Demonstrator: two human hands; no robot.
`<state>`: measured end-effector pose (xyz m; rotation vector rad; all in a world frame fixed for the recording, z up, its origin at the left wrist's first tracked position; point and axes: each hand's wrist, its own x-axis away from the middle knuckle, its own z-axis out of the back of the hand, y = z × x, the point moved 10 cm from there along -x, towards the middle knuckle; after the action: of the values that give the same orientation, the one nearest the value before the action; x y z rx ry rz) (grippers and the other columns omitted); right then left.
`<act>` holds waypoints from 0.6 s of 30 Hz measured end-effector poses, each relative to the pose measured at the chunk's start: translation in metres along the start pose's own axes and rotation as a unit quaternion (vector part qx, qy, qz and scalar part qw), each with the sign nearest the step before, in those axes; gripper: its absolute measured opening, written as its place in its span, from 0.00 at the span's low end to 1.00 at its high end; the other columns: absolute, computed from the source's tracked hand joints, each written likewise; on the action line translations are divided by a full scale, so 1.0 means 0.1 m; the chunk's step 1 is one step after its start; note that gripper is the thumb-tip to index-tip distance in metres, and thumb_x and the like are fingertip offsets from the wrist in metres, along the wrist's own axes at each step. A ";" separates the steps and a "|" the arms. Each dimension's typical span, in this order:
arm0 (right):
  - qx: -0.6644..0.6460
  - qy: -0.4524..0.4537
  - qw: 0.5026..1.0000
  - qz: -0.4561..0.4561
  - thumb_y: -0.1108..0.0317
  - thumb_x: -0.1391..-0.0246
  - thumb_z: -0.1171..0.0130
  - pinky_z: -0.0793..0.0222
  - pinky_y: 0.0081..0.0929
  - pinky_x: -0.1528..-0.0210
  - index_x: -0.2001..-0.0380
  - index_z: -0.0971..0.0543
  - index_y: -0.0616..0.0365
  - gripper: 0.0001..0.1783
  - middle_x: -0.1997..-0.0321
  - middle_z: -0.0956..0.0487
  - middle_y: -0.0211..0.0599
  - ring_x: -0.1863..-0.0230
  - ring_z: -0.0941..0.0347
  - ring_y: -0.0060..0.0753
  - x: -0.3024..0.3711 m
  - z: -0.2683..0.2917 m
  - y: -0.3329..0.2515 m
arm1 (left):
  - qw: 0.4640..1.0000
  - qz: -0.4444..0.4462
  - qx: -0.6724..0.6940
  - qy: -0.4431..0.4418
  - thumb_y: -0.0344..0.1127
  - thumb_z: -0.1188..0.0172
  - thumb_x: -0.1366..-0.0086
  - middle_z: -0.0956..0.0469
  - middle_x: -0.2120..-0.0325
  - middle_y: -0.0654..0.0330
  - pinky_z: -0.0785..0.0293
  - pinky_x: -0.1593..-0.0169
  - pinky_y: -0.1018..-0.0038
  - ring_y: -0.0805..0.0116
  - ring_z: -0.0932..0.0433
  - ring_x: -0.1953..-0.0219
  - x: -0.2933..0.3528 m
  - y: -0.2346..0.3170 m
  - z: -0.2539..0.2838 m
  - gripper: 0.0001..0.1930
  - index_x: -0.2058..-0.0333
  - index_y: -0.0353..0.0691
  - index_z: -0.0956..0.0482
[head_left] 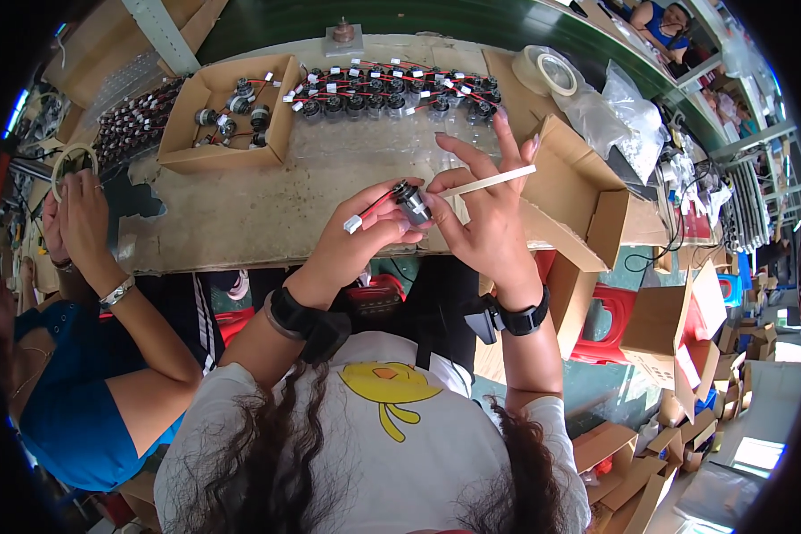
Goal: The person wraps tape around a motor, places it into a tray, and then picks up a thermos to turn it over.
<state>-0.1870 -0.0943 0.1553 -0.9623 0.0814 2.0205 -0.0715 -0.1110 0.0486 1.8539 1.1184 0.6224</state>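
Between my hands, above the table's near edge, is a small black and silver motor (412,204) with red and black wires ending in a white connector (353,223). The fingers of my left hand (362,233) are wrapped round the motor from the left. My right hand (484,209) pinches a thin, pale flat stick (485,182) that slants up to the right; its thumb is against the motor's right side. The right hand's other fingers are raised and spread.
Rows of wired motors (392,93) stand in a clear tray at the back. A cardboard box (225,160) with several motors is left of them. An open carton (578,191) and tape rolls (556,74) lie right. At left, a co-worker's hands (80,209) hold a ring-shaped roll.
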 end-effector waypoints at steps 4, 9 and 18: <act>-0.019 -0.004 1.000 -0.002 0.66 0.50 0.32 0.75 0.68 0.28 0.70 0.18 0.51 0.05 0.40 0.25 0.33 0.25 0.55 0.60 0.02 -0.03 0.02 | 0.999 -0.018 -0.050 0.012 0.28 0.42 0.32 0.25 0.48 0.53 0.20 0.46 0.67 0.65 0.23 0.47 -0.01 0.02 -0.01 0.23 0.40 0.30 0.33; -0.106 -0.016 0.994 -0.024 0.65 0.44 0.36 0.78 0.63 0.27 0.68 0.18 0.52 0.04 0.39 0.24 0.34 0.23 0.59 0.58 0.05 -0.09 0.15 | 0.998 -0.033 -0.061 0.000 0.32 0.39 0.33 0.24 0.50 0.53 0.20 0.46 0.67 0.64 0.21 0.49 -0.02 0.01 -0.02 0.26 0.40 0.31 0.35; -0.117 0.006 0.992 -0.039 0.65 0.43 0.37 0.76 0.61 0.27 0.69 0.18 0.53 0.05 0.40 0.24 0.36 0.23 0.60 0.58 0.08 -0.08 0.12 | 0.999 -0.026 0.022 -0.002 0.26 0.37 0.36 0.23 0.53 0.55 0.20 0.47 0.68 0.64 0.20 0.52 -0.01 -0.10 0.08 0.22 0.46 0.33 0.33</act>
<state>-0.1940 -0.0993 0.1407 -1.1064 -0.1877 1.9824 -0.0701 -0.1131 0.0361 1.8571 1.1832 0.5687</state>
